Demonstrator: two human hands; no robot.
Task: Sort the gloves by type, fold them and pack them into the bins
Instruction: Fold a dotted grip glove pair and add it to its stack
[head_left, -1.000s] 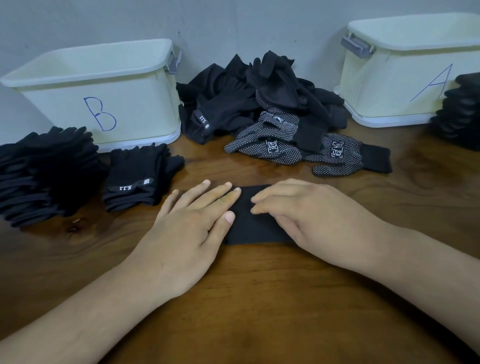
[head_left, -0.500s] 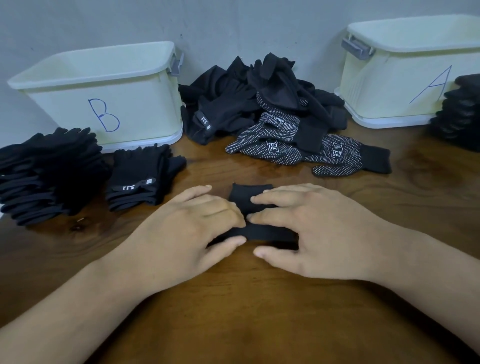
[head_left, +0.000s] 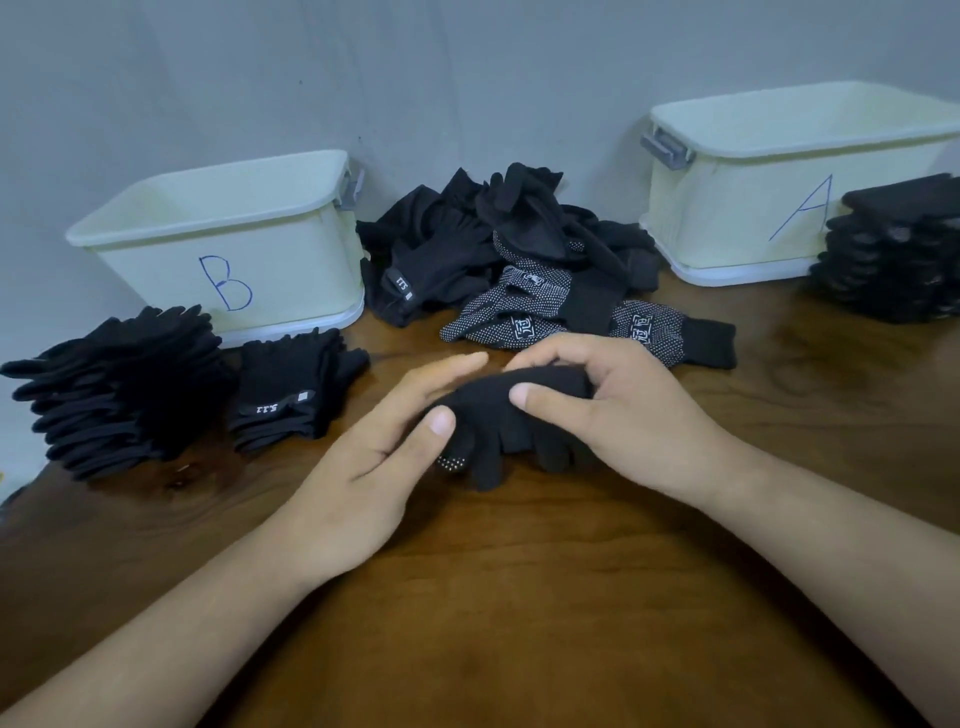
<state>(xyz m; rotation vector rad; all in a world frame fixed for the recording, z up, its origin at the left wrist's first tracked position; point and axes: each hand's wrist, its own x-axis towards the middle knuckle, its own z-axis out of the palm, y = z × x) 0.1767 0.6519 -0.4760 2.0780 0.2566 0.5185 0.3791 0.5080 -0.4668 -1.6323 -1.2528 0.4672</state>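
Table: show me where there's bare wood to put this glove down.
Free for the glove: the near edge of the table between the forearms, and the patch between the dotted gloves and the right-hand stack by bin A. Crowded: the tall stack and small stack before bin B, and the loose pile behind.

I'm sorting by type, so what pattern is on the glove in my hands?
Black glove with white dots, head view.

Dim soft light, slight blur, wide-angle distortion
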